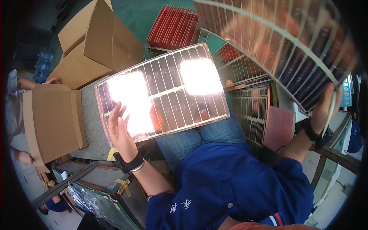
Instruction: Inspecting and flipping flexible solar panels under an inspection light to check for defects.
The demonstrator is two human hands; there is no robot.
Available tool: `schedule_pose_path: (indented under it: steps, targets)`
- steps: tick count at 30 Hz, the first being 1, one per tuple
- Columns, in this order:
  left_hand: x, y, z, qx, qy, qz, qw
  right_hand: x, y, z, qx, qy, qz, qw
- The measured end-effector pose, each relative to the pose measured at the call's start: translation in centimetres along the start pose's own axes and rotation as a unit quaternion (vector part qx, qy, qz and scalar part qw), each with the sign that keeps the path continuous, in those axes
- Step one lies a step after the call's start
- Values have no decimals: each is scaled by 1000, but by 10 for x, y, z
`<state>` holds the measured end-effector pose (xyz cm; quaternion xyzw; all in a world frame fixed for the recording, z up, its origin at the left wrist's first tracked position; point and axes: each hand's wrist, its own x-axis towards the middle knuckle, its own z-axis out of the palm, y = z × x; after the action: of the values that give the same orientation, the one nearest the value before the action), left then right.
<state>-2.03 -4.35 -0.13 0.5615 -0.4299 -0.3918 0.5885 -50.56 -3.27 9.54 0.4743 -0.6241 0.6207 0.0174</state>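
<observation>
A glossy, mirror-like panel [165, 107] with two rows of narrow cells and pale dividing lines lies tilted across my lap, bright glare on its surface. My left hand [120, 128] rests at its left part, fingers apart and holding nothing. At the upper right, my right hand [326, 105] grips the lower corner of a second see-through gridded sheet [291, 46], raised and smeared by motion. Its far edge runs out of view. Below that sheet, several similar gridded panels [251, 111] lean upright beside my right leg, next to a pink board [280, 128].
An open cardboard box [99, 38] stands at the upper left. Another person's hands [26, 157] hold a second cardboard box [55, 122] at the left. A red slotted rack [172, 28] is at the far side. Near my left elbow is a plastic-wrapped, dark-framed crate [109, 191].
</observation>
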Motion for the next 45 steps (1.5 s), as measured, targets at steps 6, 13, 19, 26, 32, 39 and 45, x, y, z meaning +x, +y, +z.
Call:
schedule_pose_path:
  steps: [6, 13, 19, 26, 32, 39, 45]
  targets:
    - [-23, -14, -9, 31, 1, -68, 997, -10, 79, 76, -147, -183, -20, 972]
    - [-32, -15, -24, 69, 38, -111, 991, -25, 232, 147, -188, -271, -36, 943]
    - [-29, -42, -48, 166, 83, -111, 976, -24, 294, 184, -304, -290, 32, 907]
    - [-15, -83, -89, 463, 151, -37, 873, -27, 262, 186, -330, -264, 41, 905]
    - [-1, -119, -117, 608, 187, 12, 772, -75, 178, 175, -121, -303, -10, 945]
    - [9, -116, -124, 657, 213, -46, 722, -157, 81, 163, -40, -461, -103, 881]
    - [16, -114, -113, 682, 234, -63, 690, -186, 77, 164, -78, -433, -98, 893]
